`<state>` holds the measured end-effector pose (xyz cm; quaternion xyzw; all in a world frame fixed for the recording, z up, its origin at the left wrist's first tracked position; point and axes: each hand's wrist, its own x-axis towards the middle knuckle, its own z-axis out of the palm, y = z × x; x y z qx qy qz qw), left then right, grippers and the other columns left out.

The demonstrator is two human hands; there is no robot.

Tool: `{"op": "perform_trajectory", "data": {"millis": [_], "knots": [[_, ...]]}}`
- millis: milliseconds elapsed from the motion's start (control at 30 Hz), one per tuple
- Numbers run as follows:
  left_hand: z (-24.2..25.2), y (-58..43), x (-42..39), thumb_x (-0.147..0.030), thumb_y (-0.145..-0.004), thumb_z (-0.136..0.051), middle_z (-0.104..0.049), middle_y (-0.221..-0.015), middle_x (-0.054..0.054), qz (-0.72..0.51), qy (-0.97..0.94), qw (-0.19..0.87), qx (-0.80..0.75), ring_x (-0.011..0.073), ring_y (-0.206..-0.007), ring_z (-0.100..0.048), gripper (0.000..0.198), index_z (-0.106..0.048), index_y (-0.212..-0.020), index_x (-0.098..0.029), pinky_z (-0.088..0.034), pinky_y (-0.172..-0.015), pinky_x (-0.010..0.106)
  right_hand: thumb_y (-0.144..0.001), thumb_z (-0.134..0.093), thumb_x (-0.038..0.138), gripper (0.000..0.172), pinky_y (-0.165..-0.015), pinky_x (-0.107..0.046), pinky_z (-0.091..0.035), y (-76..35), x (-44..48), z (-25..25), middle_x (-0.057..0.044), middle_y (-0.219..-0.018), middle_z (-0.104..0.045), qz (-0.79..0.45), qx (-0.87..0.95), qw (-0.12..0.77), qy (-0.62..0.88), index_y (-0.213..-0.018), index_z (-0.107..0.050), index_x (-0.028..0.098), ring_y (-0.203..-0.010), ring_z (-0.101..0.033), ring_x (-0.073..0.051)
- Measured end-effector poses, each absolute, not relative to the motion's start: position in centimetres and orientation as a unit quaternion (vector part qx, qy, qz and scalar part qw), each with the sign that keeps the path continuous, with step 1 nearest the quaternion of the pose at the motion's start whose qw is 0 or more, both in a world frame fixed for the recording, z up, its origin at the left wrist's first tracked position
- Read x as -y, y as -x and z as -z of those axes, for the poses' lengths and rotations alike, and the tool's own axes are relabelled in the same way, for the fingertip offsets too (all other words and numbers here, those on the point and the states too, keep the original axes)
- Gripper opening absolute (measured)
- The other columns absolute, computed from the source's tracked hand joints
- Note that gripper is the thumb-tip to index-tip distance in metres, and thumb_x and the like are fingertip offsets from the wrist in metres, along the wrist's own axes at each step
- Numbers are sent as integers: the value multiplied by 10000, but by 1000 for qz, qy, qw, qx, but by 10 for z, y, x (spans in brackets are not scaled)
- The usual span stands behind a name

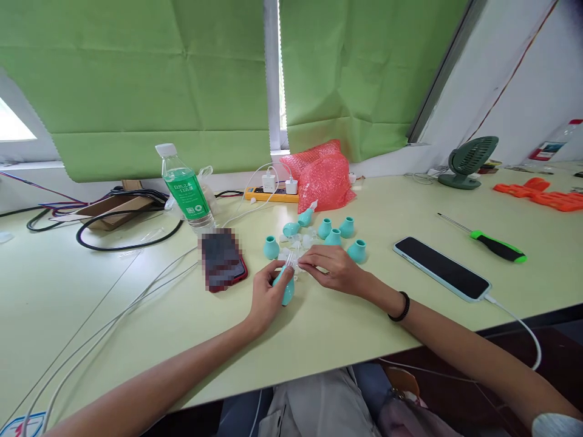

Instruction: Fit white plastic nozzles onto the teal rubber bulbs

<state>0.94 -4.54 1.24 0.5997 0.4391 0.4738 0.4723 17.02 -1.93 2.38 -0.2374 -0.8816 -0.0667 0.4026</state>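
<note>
Bulb (288, 294) was held on or just above the table (319, 340), left hand (268, 292) closed around it. Long axis was tilted, clear nozzle (290, 260) at the far end, pointed up and away; its seating could not be made out. Just right of the nozzle, the right hand (334, 268) was poised, fingertips pinched nearly together; whether anything was gripped could not be told. Clear parts (308, 240) were scattered just beyond, with more bulbs (357, 250) set around them.
</note>
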Motion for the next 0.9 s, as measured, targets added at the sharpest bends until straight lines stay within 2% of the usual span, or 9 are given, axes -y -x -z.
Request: {"op": "perform_trajectory", "data": {"millis": [100, 200, 300, 400, 533, 633, 700, 800, 900], "knots": [[-14, -10, 46, -434, -714, -490, -466, -444, -42, -479, -598, 469, -439, 56, -368, -345, 319, -522, -783, -123, -246, -355, 167, -785, -457, 161, 95, -553, -237, -429, -169, 21, -24, -38, -671, -581, 59, 859, 432, 268, -782, -551, 144, -617, -517, -116], [-14, -11, 47, -425, -705, -504, -487, -463, -36, -485, -584, 479, -441, 61, -384, -370, 312, -523, -786, -124, -269, -370, 169, -771, -472, 174, 79, -500, -207, -426, -167, 22, -25, -19, -651, -566, -9, 826, 474, 305, -749, -545, 152, -554, -496, -92], [-13, -11, 46, -425, -705, -496, -491, -455, -33, -479, -555, 508, -451, 64, -357, -360, 320, -519, -793, -119, -266, -350, 175, -769, -479, 205, 81, -468, -187, -438, -169, 22, -30, -22, -680, -575, -78, 766, 524, 364, -764, -543, 156, -574, -519, -94], [-13, -10, 45, -411, -700, -508, -528, -492, -17, -480, -547, 513, -456, 74, -388, -392, 317, -528, -811, -115, -294, -377, 181, -758, -496, 219, 91, -479, -199, -443, -174, 16, -32, -33, -699, -586, -60, 732, 550, 397, -761, -557, 152, -589, -526, -105], [-12, -10, 45, -357, -691, -541, -573, -618, 13, -487, -580, 485, -438, 111, -593, -495, 253, -554, -751, -112, -368, -553, 195, -741, -498, 177, 115, -568, -259, -431, -179, 3, -21, -44, -664, -608, 47, 817, 428, 384, -699, -602, 152, -622, -533, -140], [-9, -10, 43, -364, -697, -532, -546, -641, 5, -479, -598, 458, -451, 111, -608, -476, 246, -540, -699, -119, -355, -560, 198, -747, -470, 162, 155, -606, -293, -417, -179, -3, -14, -68, -683, -622, 62, 835, 367, 405, -721, -621, 139, -654, -544, -168], [-7, -10, 44, -373, -709, -516, -520, -637, -7, -474, -610, 444, -454, 103, -589, -455, 245, -515, -691, -128, -345, -543, 198, -758, -466, 199, 165, -571, -278, -413, -176, -1, -15, -66, -680, -619, 3, 806, 404, 433, -775, -616, 133, -601, -535, -150], [-7, -11, 49, -362, -724, -497, -481, -620, -27, -459, -652, 414, -439, 88, -560, -418, 219, -477, -693, -145, -331, -523, 191, -776, -459, 303, 199, -464, -220, -382, -170, 9, -24, -26, -626, -579, -192, 749, 453, 445, -823, -566, 142, -505, -493, -104], [-9, -12, 56, -334, -729, -493, -474, -624, -35, -423, -715, 359, -425, 84, -551, -395, 181, -480, -732, -154, -328, -529, 193, -816, -364, 376, 324, -388, -190, -299, -165, 21, -31, 24, -482, -456, -344, 747, 405, 399, -608, -472, 151, -415, -403, -67]]}}
